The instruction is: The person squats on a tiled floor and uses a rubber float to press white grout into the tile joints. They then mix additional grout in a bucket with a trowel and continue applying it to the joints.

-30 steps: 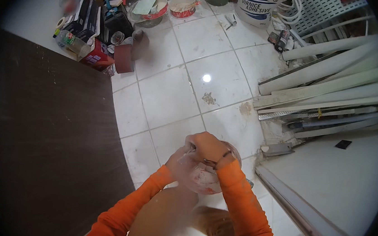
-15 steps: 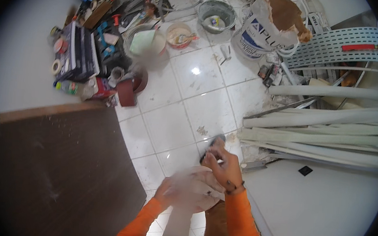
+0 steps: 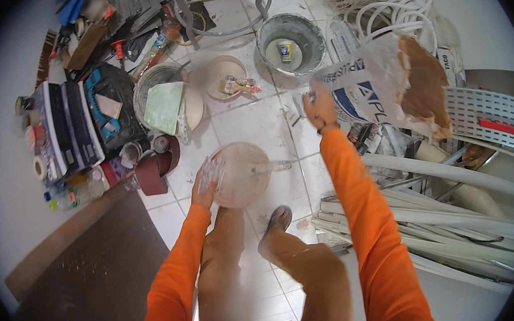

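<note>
My left hand (image 3: 205, 190) grips the side of a round pinkish, dust-smeared tub (image 3: 237, 184) low over my legs; a pale handle (image 3: 280, 166) sticks out past its right side. My right hand (image 3: 320, 111) is out beside a large white paper sack (image 3: 369, 85) with a torn brown top. Its fingers are curled near a small grey item at the sack's lower left; I cannot make out what they hold, if anything. Just left of the sack is a grey bucket (image 3: 304, 60) with a small can (image 3: 285, 50) inside.
Paintbrushes lie on a round container (image 3: 221, 67). A tub with a green board (image 3: 163, 107), tools (image 3: 97, 120) and bottles (image 3: 72, 198) crowd the left, above a dark panel (image 3: 92, 268). Long pale strips (image 3: 418, 216), perforated rails (image 3: 491, 102) and hoses (image 3: 388, 15) fill the right.
My right hand has left the tub and stretched forward to the sack. My left hand has carried the tub forward and leftward. The view has shifted toward the cluttered far floor.
</note>
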Demonstrator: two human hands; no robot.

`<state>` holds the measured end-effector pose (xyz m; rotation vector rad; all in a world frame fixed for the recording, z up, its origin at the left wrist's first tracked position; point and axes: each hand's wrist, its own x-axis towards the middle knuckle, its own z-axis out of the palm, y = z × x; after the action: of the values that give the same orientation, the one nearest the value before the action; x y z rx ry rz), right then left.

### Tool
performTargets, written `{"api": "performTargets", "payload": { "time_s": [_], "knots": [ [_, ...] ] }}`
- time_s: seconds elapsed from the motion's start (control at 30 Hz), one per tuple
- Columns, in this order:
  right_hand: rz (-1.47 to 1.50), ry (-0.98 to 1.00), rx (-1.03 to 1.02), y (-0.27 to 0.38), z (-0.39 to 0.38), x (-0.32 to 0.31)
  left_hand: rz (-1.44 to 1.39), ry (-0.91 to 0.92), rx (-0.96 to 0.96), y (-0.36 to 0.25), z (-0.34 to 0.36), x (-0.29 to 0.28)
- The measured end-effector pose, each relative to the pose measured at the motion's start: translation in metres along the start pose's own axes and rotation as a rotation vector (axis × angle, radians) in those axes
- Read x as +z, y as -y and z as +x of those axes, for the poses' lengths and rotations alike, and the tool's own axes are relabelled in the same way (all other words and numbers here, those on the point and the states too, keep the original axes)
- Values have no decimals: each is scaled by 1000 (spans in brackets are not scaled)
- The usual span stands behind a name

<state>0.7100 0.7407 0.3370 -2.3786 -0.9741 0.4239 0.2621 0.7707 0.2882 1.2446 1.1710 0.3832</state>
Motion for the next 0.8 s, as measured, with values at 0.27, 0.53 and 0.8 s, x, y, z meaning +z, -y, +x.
{"api": "performTargets", "payload": {
  "time_s": [0.27,0.53,0.8],
  "knots": [
    [-267,166,-64,-47,222,100,20,117,-70,54,169,5],
    [-422,432,-165,-82,245,118,76,-113,-163,131,141,-25],
    [-304,-81,-579,-69,205,91,396,122,96,-14,116,-3]
  ]
}}
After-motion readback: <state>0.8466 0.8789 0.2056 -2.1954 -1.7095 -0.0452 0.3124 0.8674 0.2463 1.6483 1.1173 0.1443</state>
